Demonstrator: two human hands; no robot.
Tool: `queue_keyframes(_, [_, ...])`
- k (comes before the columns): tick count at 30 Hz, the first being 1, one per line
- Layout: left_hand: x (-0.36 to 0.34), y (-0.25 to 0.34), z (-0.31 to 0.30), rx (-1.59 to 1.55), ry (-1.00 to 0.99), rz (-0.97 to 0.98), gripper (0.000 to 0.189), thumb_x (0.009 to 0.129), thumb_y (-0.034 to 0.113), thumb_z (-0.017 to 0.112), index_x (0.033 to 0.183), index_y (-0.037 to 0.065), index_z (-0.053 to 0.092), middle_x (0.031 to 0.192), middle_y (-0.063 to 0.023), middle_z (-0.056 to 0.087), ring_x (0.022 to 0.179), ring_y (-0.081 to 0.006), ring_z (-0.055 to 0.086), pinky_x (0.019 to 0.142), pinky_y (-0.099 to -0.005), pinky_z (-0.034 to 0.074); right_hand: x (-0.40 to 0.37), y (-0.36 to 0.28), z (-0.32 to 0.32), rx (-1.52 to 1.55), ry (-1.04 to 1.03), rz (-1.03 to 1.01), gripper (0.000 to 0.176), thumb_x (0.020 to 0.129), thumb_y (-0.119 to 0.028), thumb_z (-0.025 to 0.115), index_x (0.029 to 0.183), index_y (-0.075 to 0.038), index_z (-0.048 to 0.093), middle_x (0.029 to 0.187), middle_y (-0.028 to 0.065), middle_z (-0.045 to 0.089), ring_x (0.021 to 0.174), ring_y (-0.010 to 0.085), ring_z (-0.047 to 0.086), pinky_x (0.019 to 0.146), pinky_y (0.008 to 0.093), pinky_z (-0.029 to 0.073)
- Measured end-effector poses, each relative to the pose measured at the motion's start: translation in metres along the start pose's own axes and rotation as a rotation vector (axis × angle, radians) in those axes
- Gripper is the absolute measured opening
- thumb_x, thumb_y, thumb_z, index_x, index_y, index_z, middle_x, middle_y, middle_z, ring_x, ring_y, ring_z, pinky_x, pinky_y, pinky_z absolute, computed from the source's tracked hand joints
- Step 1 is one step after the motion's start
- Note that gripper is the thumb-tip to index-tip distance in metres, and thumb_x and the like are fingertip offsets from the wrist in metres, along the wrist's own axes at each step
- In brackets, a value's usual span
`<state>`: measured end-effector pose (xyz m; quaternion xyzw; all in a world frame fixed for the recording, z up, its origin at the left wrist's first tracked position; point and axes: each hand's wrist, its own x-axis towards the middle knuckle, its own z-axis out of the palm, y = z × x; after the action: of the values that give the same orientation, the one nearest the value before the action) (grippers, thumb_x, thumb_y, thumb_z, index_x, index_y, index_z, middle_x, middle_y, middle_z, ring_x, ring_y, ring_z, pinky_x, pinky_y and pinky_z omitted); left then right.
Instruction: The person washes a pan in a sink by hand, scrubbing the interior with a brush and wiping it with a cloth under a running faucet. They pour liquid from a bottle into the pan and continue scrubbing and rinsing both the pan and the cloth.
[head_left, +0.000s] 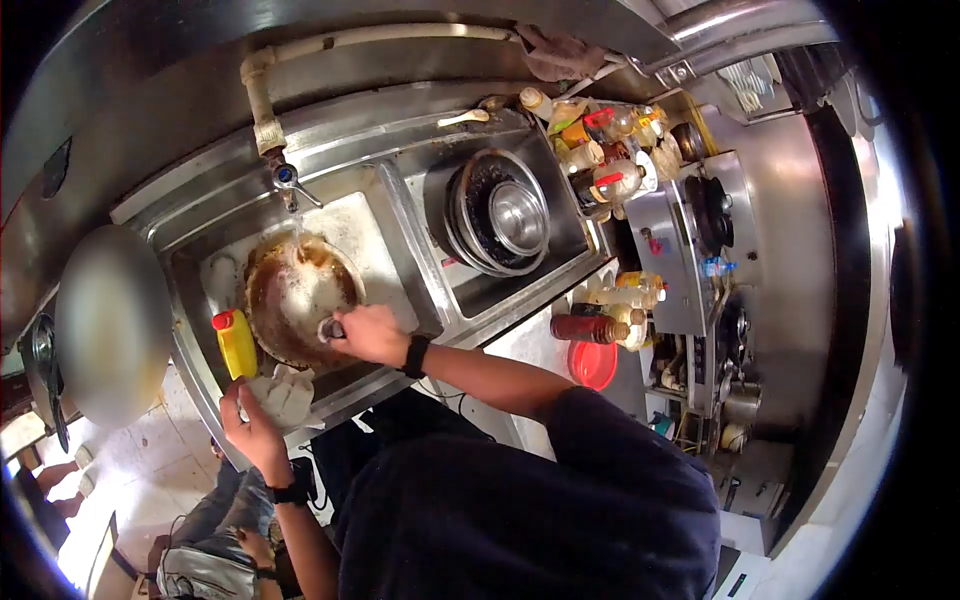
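Observation:
A large wok (pixel 262 290), its inside stained brown, lies tilted in the left basin of a steel sink. Water runs into it from the tap (pixel 288 180). My right hand (pixel 372 336) is closed round a small grey and dark scrubber (pixel 330 328) against the wok's inner wall; the fingers partly hide it. At the wok's near edge, my left hand (pixel 256 432) grips a bunched white cloth (pixel 284 396), and whatever is under the cloth is hidden. Beside the wok, near my left hand, stands a yellow bottle with a red cap (pixel 235 343).
Nested metal bowls (pixel 518 218) sit in the right basin. Several sauce bottles (pixel 610 180) crowd the sink's right end, with a red bowl (pixel 592 364) nearer me. A stove (pixel 730 330) is further right. A person (pixel 215 550) is at lower left.

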<state>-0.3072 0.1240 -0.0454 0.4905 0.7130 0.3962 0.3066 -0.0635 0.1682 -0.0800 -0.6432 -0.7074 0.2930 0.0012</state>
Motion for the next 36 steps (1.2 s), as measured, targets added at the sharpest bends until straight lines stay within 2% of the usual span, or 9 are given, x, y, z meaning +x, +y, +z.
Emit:
queue_keyframes(5, [0.008,0.004,0.001,0.027,-0.061,0.014,0.024,0.096,0.016,0.055,0.106,-0.003,0.065,0.096,-0.0138,0.066,0.09,-0.0234,0.062,0.086,-0.0337,0.046,0.047,-0.016,0.024,-0.017,0.229,-0.21,0.048,0.084,-0.049,0.06,0.099,-0.004,0.064,0.066,0.0152,0.064,0.065,0.0343,0.065,0.058,0.0471,0.05])
queue_keyframes(8, [0.013,0.014,0.0,0.023,-0.064,0.037,0.024,0.095,0.015,0.054,0.105,-0.003,0.066,0.095,-0.0136,0.066,0.089,-0.0242,0.062,0.084,-0.0343,0.046,0.07,-0.013,0.005,-0.034,0.241,-0.171,0.049,0.084,-0.051,0.059,0.096,-0.004,0.062,0.067,0.0146,0.065,0.068,0.0331,0.066,0.058,0.0459,0.049])
queue_keyframes(10, [0.017,0.01,-0.002,0.039,-0.077,0.045,0.024,0.095,0.015,0.054,0.105,-0.003,0.066,0.095,-0.0138,0.066,0.089,-0.0247,0.062,0.084,-0.0344,0.047,0.07,0.001,-0.009,-0.089,0.26,-0.046,0.049,0.084,-0.053,0.058,0.096,-0.005,0.061,0.069,0.0138,0.065,0.068,0.0323,0.066,0.057,0.045,0.049])
queue_keyframes(14, [0.024,0.0,-0.004,0.025,-0.082,0.035,0.023,0.095,0.014,0.053,0.103,-0.004,0.066,0.094,-0.0144,0.066,0.087,-0.0262,0.062,0.081,-0.035,0.048,0.031,0.026,-0.02,-0.052,0.249,0.078,0.043,0.084,-0.047,0.063,0.097,-0.006,0.061,0.068,0.0136,0.065,0.068,0.0347,0.065,0.062,0.0459,0.05])
queue_keyframes(17, [0.029,-0.012,-0.006,-0.057,-0.121,0.004,0.023,0.095,0.015,0.053,0.101,-0.004,0.066,0.093,-0.0147,0.066,0.086,-0.0269,0.062,0.08,-0.0357,0.048,-0.005,0.026,-0.004,-0.013,0.172,0.1,0.044,0.084,-0.046,0.062,0.095,-0.004,0.059,0.069,0.0158,0.065,0.069,0.0372,0.064,0.062,0.0471,0.049])
queue_keyframes(18, [0.033,-0.012,-0.009,-0.051,-0.122,0.012,0.023,0.095,0.015,0.053,0.101,-0.004,0.066,0.093,-0.0147,0.066,0.086,-0.0269,0.062,0.08,-0.0357,0.048,-0.01,0.023,0.004,-0.074,0.16,0.093,0.047,0.083,-0.045,0.063,0.107,-0.005,0.055,0.069,0.0141,0.066,0.067,0.0333,0.066,0.06,0.0433,0.051])
queue_keyframes(27, [0.058,-0.01,-0.024,-0.037,-0.225,0.124,0.021,0.094,0.015,0.055,0.099,-0.002,0.067,0.091,-0.0139,0.065,0.086,-0.0285,0.062,0.08,-0.0368,0.047,-0.008,-0.018,0.037,-0.173,0.153,0.263,0.047,0.08,-0.045,0.067,0.101,-0.004,0.057,0.068,0.0131,0.066,0.067,0.0321,0.067,0.059,0.0422,0.051])
queue_keyframes(33, [0.065,-0.012,-0.035,-0.059,-0.221,0.195,0.02,0.093,0.014,0.056,0.098,-0.002,0.067,0.091,-0.0141,0.065,0.087,-0.0285,0.063,0.081,-0.0364,0.047,0.021,-0.04,0.038,-0.172,0.189,-0.099,0.045,0.078,-0.041,0.069,0.104,-0.005,0.059,0.067,0.0138,0.065,0.066,0.0325,0.066,0.057,0.0431,0.05])
queue_keyframes(36, [0.061,-0.014,-0.048,-0.016,-0.259,0.153,0.019,0.093,0.013,0.057,0.098,-0.002,0.067,0.091,-0.014,0.065,0.087,-0.0281,0.063,0.081,-0.0363,0.048,0.04,-0.043,0.03,-0.266,0.191,-0.115,0.043,0.078,-0.04,0.069,0.105,-0.008,0.06,0.069,0.0122,0.065,0.065,0.0316,0.066,0.057,0.0431,0.05])
